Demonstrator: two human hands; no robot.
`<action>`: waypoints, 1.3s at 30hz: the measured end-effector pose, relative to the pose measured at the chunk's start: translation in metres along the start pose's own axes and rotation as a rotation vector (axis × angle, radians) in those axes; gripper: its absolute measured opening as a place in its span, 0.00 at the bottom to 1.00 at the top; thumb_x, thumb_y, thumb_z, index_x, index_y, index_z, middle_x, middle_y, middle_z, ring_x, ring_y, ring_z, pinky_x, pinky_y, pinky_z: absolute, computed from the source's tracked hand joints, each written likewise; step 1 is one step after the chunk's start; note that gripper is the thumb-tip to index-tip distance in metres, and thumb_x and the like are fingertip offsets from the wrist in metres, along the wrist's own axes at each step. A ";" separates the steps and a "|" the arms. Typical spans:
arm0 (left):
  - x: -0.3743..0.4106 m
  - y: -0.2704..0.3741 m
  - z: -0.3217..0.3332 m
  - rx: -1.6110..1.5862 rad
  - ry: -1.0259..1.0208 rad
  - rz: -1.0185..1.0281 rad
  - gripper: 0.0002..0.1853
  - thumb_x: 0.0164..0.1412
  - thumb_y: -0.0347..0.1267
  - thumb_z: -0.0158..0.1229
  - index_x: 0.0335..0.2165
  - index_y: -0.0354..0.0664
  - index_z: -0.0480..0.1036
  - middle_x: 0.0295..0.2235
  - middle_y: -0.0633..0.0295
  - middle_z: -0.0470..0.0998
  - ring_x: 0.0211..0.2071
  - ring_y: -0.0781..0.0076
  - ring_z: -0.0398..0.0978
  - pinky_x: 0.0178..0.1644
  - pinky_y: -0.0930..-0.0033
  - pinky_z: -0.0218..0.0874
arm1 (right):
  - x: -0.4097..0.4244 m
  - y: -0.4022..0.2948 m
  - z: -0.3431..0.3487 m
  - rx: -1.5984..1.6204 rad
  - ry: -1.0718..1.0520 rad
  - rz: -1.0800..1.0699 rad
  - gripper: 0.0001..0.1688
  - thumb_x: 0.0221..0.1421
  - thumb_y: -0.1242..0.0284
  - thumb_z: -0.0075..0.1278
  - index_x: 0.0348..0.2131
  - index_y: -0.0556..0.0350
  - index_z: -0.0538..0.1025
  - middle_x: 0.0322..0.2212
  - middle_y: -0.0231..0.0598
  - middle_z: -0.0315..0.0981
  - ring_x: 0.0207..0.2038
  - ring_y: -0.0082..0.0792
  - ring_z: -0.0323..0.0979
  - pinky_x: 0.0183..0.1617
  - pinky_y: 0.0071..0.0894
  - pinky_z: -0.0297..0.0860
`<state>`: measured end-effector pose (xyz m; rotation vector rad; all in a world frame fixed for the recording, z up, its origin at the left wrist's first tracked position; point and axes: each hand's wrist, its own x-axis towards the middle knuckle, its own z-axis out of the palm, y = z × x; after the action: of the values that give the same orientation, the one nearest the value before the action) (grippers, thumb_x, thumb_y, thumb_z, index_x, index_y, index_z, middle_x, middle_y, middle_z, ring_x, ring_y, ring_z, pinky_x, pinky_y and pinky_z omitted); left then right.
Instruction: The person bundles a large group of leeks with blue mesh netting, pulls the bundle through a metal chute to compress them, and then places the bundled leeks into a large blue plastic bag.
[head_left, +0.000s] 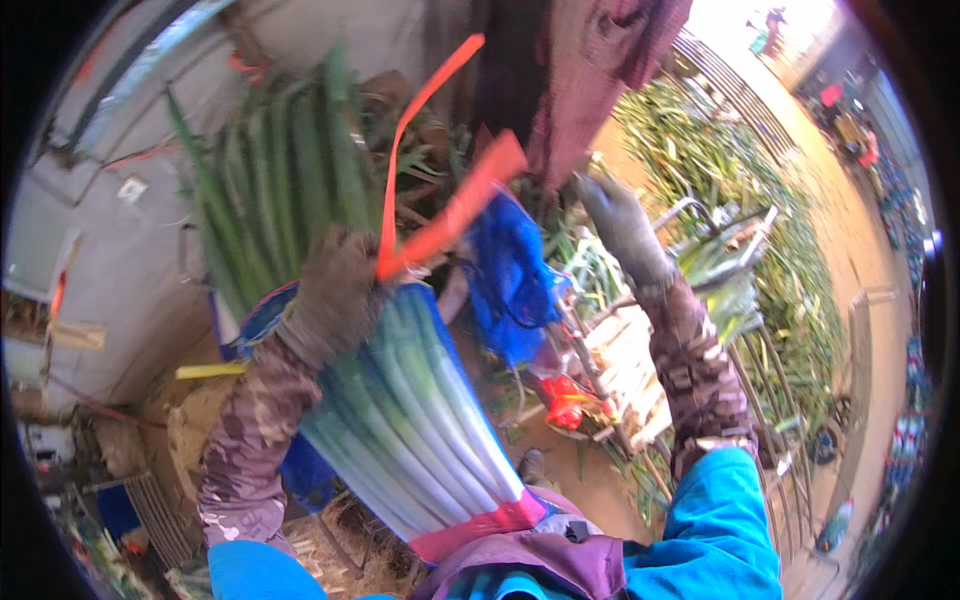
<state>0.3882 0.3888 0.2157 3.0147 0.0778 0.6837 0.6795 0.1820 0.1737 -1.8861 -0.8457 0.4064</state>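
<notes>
A bundle of leeks lies before me, white stems towards my body and green leaves pointing away. Red tape wraps the stems near my waist. My gloved left hand rests on the upper part of the bundle, at the meeting point of a loose red tape strip whose two ends stick up, blurred; its fingers look closed on the tape. Off to the right, my gloved right hand is raised beside a hanging maroon cloth. Its fingertips are blurred, so whether they hold anything is unclear.
A blue plastic bag hangs right of the bundle, above a red plastic bag. A rack with metal bars stands at the right, with leeks on it. Cut leaves cover the floor beyond. A pale wall is at the left.
</notes>
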 end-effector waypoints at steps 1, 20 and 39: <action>-0.019 0.011 -0.017 0.077 -0.071 -0.056 0.09 0.52 0.36 0.58 0.32 0.44 0.76 0.30 0.55 0.73 0.39 0.51 0.70 0.38 0.50 0.61 | -0.021 0.033 -0.001 -0.084 -0.010 -0.067 0.19 0.62 0.60 0.48 0.33 0.60 0.75 0.23 0.38 0.71 0.29 0.27 0.67 0.36 0.31 0.67; -0.080 -0.034 0.024 0.182 -0.047 -0.514 0.15 0.60 0.42 0.50 0.39 0.45 0.74 0.37 0.56 0.77 0.40 0.55 0.76 0.41 0.54 0.67 | -0.109 0.279 0.091 -0.247 -0.141 0.567 0.61 0.43 0.35 0.55 0.60 0.64 0.61 0.47 0.65 0.71 0.51 0.57 0.71 0.53 0.44 0.66; -0.066 -0.042 0.020 0.241 -0.138 -0.615 0.19 0.64 0.45 0.45 0.35 0.41 0.75 0.34 0.52 0.78 0.38 0.51 0.76 0.42 0.51 0.66 | -0.110 0.233 0.089 -0.570 -0.220 0.595 0.55 0.49 0.32 0.43 0.57 0.61 0.64 0.40 0.66 0.74 0.46 0.61 0.72 0.50 0.51 0.67</action>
<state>0.3355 0.4262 0.1673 2.9665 1.0923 0.4209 0.6361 0.0997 -0.0827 -2.6667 -0.5526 0.8106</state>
